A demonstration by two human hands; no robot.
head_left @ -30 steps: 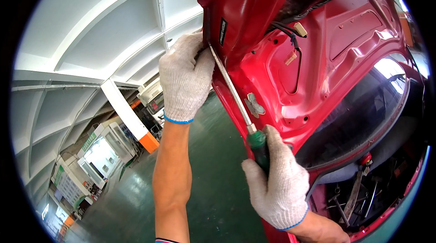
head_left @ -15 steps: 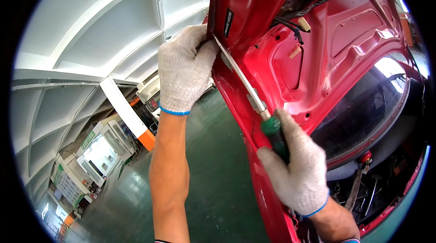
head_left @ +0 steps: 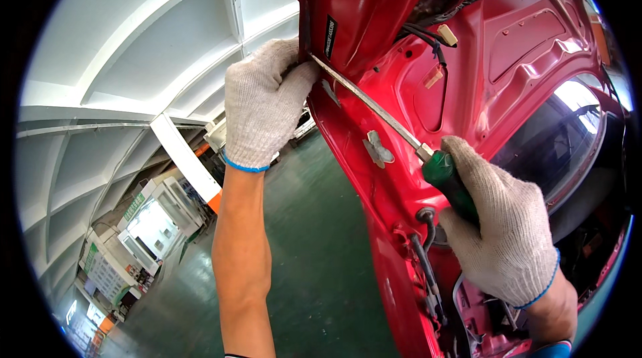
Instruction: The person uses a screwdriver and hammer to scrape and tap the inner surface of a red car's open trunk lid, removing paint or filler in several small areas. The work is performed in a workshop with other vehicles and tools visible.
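Right hand (head_left: 505, 227) — fingers wrapped round screwdriver (head_left: 401, 131), shaft slanting up-left to red panel (head_left: 364, 10), tip beside left hand (head_left: 266, 107) — its fingers bent at edge, hold hidden, can't tell

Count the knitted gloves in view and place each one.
2: one on the left hand, at the edge of the red panel; one on the right hand, closed around the green handle of the screwdriver.

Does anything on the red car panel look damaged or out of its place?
Two things stand out. A pale connector hangs loose, plugged into nothing visible. Below the screwdriver, an irregular grey patch interrupts the smooth paint of the red panel; I cannot tell if it is residue or damage.
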